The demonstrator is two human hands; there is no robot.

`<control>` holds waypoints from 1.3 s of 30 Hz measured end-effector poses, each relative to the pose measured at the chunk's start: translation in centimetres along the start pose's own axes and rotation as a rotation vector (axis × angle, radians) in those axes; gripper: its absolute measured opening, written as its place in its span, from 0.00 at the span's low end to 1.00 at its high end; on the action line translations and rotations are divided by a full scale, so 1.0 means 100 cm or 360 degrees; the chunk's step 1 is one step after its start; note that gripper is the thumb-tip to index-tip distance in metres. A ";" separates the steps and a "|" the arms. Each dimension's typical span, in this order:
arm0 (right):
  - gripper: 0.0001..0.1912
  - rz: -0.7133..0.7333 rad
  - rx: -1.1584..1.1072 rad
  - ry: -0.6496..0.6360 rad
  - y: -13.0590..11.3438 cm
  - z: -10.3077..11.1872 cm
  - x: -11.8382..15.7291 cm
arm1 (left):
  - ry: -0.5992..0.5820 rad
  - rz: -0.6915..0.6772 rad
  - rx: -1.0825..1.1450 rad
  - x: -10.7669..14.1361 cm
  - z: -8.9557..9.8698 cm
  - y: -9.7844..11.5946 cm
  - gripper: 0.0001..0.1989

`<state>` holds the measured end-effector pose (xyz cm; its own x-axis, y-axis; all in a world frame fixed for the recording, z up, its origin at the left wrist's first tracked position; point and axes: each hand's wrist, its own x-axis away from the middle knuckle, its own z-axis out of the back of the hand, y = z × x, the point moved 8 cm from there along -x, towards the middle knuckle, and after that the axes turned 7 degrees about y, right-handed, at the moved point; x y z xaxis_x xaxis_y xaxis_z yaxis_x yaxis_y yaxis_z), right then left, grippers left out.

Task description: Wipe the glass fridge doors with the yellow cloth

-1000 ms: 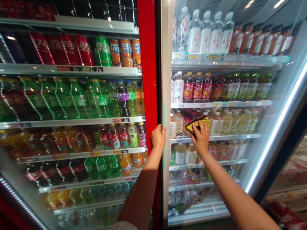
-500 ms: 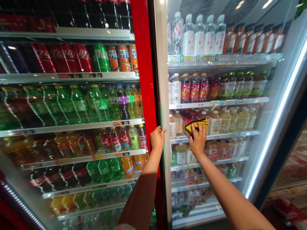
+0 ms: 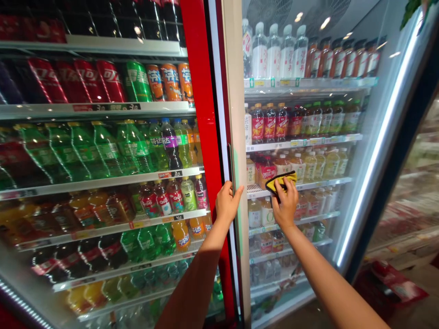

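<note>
My left hand (image 3: 228,201) is closed around the edge of the white-framed fridge door (image 3: 234,114), beside its dark vertical handle strip. The fingertips curl behind the frame and are hidden; the thumb lies along its front. My right hand (image 3: 286,203) holds a yellow cleaning cloth (image 3: 281,182) with a dark border, in front of the door's glass at mid height. Bottles of drinks show behind the cloth, on shelves inside the fridge. The door stands slightly away from the red frame on its left.
To the left is a red-framed fridge (image 3: 197,91) with rows of cans and bottles. A bright light strip (image 3: 380,132) runs down the right fridge's far side. Beyond it at the lower right lies a red package (image 3: 387,292), with blurred shelves above.
The gap between the red frame and the white door frame has widened, with my left hand still on the edge. My view has shifted, and the bottles sit further left behind the cloth.
</note>
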<state>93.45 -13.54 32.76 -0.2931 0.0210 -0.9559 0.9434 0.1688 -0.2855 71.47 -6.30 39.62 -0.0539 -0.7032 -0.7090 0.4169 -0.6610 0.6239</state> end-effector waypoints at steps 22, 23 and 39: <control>0.20 -0.0376 -0.0154 0.0199 -0.093 0.157 -0.045 | -0.0427 -0.0219 0.0759 0.114 0.018 0.113 0.04; 0.19 -0.0337 -0.0123 0.0196 -0.100 0.164 -0.055 | -0.0468 -0.0235 0.0778 0.120 0.017 0.118 0.03; 0.24 -0.0136 0.0214 0.0323 -0.148 0.270 -0.107 | -0.0585 -0.1022 0.1092 0.171 0.038 0.181 0.17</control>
<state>86.85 -42.89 45.32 -0.3849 0.2122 -0.8983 0.9221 0.0464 -0.3841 74.63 -31.29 40.02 -0.4092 -0.1215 -0.9043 -0.3956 -0.8695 0.2958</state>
